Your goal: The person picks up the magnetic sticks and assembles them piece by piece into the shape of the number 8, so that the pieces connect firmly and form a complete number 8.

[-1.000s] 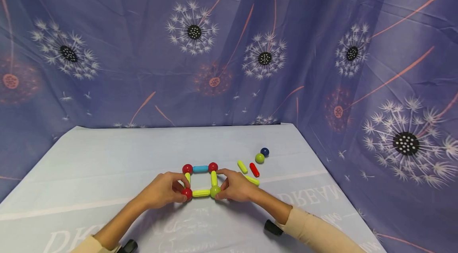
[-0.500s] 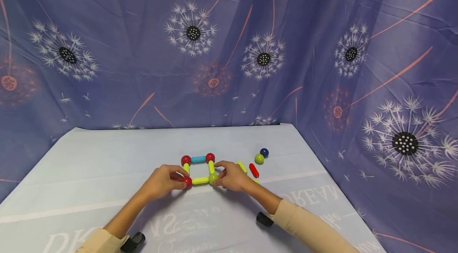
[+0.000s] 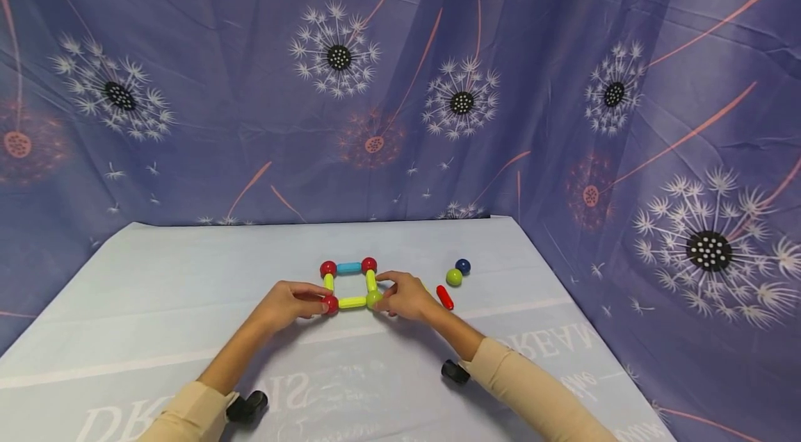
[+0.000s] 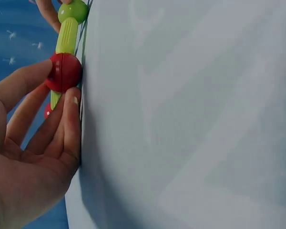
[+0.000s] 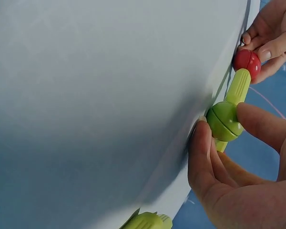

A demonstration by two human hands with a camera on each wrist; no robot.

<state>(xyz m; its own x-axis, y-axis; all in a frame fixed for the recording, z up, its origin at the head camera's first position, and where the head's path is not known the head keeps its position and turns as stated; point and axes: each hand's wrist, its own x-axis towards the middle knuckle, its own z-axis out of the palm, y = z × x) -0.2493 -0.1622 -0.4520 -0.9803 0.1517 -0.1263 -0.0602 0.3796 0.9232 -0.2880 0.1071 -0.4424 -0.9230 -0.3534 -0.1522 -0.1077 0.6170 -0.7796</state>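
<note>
A square of toy rods and balls lies on the table, seen in the head view. My left hand (image 3: 284, 304) pinches its near-left red ball (image 3: 330, 305) between thumb and fingers, as the left wrist view also shows. At the near-right corner, my right hand (image 3: 407, 296) pinches a green ball (image 5: 224, 121). A yellow-green rod (image 3: 352, 302) joins these two balls. Two more yellow-green rods form the sides. Along the far side, a light-blue rod (image 3: 349, 267) links a red ball (image 3: 328, 269) to another red ball (image 3: 369, 265).
Right of the square lie a loose green ball (image 3: 454, 277), a dark blue ball (image 3: 463, 266) and a red rod (image 3: 445, 297). Loose yellow-green rods (image 5: 148, 222) appear low in the right wrist view, mostly hidden by my right hand in the head view. A patterned curtain (image 3: 400, 80) hangs behind the table.
Both hands have slid the square away from me, toward the far side of the table, keeping hold of the near corner balls. My right hand now covers more of the loose yellow-green rods.
</note>
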